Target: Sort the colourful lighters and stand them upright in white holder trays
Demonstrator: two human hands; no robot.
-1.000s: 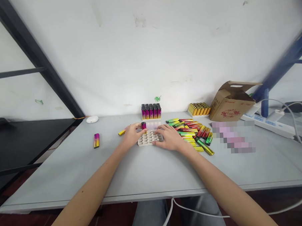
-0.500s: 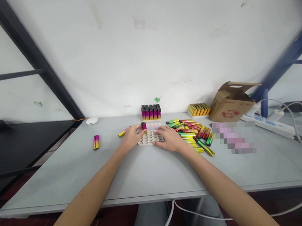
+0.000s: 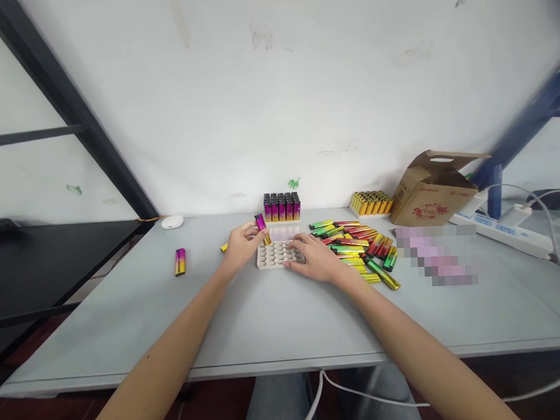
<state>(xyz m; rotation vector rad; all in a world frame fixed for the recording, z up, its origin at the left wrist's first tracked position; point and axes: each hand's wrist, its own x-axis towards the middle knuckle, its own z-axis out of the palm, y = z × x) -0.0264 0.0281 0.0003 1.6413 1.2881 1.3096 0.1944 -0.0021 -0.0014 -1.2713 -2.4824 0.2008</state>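
Note:
Between the thumb and fingers of my left hand (image 3: 242, 244) is a purple-and-gold lighter (image 3: 263, 229), tilted above the back left corner of a white tray (image 3: 273, 256) with rows of holes. The tray's visible holes hold nothing. My right hand (image 3: 312, 257) rests on the tray's right side, thumb and fingers spread apart at its edge. Behind the tray, purple lighters (image 3: 282, 208) stand upright in rows in a holder. A yellow lighter (image 3: 224, 247) lies partly hidden behind my left hand. Further left lies another purple-and-yellow lighter (image 3: 179, 262).
Right of my right hand lies a pile of green, red and yellow lighters (image 3: 356, 247). Yellow lighters (image 3: 371, 203) stand in a holder by the wall, beside an open cardboard box (image 3: 430, 194). A power strip (image 3: 503, 231) and white case (image 3: 172, 222) are at the sides.
My left hand has raised the purple lighter, which was lower and more upright at the tray's back left and now tilts clear above it. My right hand has hardly moved.

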